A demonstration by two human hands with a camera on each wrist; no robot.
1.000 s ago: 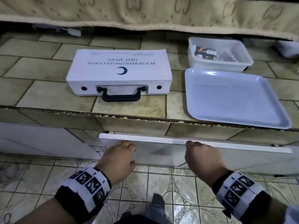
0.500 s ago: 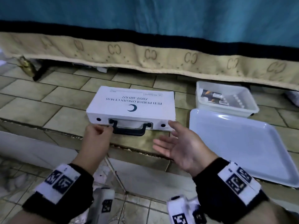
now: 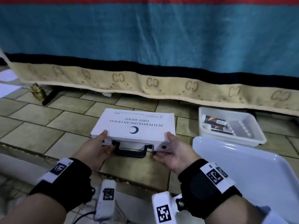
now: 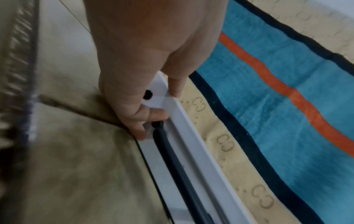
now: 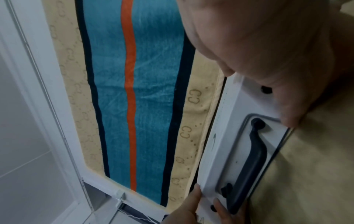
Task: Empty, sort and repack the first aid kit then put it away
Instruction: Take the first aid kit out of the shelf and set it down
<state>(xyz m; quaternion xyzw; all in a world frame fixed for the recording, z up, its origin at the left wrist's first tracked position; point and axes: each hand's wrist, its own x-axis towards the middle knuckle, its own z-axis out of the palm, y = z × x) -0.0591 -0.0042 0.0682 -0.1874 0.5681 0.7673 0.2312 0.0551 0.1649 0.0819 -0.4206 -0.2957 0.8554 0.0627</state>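
Observation:
The white first aid kit [image 3: 134, 125] lies flat and closed on the tiled ledge, its black handle [image 3: 131, 151] facing me. My left hand [image 3: 107, 139] holds its front left corner, thumb on the lid and fingers against the front face. My right hand [image 3: 165, 146] holds the front right corner the same way. In the left wrist view, the left hand [image 4: 162, 104] pinches the kit [image 4: 184, 136] beside the handle [image 4: 172, 151]. The right wrist view has the right hand [image 5: 258, 97] on the kit's front face [image 5: 228, 136], above the handle [image 5: 250, 159].
A white tray [image 3: 242, 172] lies right of the kit. Behind it stands a clear tub [image 3: 252, 135] with dark tubes inside. A teal, black and beige towel [image 3: 145, 46] hangs down behind the ledge. A brass object [image 3: 38, 92] sits far left. The tiled floor drops below the ledge's edge [image 3: 129, 180].
Both hands left the white panel edge under the ledge and rose to the kit. Half a second ago the right hand was open beside it; now both hold its front corners.

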